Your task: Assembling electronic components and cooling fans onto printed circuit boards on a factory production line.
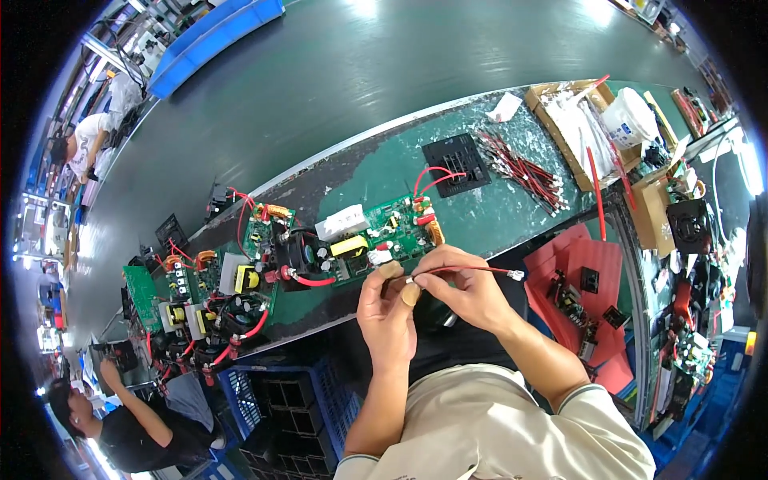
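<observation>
Between my two hands is a thin red and black wire lead [490, 270] with white plug ends. My left hand [386, 318], tan covers on its thumb and a fingertip, pinches the small white end of the lead. My right hand [470, 294] grips the lead close to that end, and the other white plug sticks out past its fingers. Just beyond my hands lies a green circuit board [394, 227] with coils, a yellow transformer [350, 246] and red wires. One pair of its wires reaches a black vented panel [456, 164].
Similar leads lie in a bundle [524, 172] on the bench, beside a cardboard box [552, 120] and white bucket [630, 118]. More assembled boards [200, 300] crowd the left. A blue crate [328, 392] stands below. Two people work at the left; a conveyor belt [384, 64] runs behind.
</observation>
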{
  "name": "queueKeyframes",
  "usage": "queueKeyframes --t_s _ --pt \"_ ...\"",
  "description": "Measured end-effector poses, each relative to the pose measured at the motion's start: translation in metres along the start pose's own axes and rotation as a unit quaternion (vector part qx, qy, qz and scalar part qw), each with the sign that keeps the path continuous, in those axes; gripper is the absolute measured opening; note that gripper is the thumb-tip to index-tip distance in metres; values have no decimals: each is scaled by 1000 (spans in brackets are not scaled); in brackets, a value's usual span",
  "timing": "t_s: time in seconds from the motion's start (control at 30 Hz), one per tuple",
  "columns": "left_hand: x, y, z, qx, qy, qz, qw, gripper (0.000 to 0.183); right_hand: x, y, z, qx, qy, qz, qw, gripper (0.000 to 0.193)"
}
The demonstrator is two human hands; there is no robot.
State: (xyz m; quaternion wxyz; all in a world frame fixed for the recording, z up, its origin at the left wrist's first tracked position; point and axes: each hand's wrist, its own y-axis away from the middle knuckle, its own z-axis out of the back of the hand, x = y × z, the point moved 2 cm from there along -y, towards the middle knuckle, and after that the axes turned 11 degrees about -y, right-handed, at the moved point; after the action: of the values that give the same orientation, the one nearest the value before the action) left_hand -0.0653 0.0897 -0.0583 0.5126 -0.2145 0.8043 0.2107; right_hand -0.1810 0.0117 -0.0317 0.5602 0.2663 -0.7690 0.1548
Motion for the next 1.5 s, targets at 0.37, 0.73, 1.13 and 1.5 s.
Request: queueKeyframes --t_s 0.37,0.73,1.13,1.5 --pt "-8 1 -4 23 -98 -70 992 28 -7 -3 -3 -82 -159 -34 983 10" --pt "-13 -13 7 74 -16 106 991 18 7 -12 6 23 -19 -39 999 7" --pt "-37 -20 20 52 -40 111 992 18 39 -38 15 102 184 121 970 9" --pt "-88 -46 -6 178 -822 -147 520 65 19 -111 -6 208 433 253 840 20"
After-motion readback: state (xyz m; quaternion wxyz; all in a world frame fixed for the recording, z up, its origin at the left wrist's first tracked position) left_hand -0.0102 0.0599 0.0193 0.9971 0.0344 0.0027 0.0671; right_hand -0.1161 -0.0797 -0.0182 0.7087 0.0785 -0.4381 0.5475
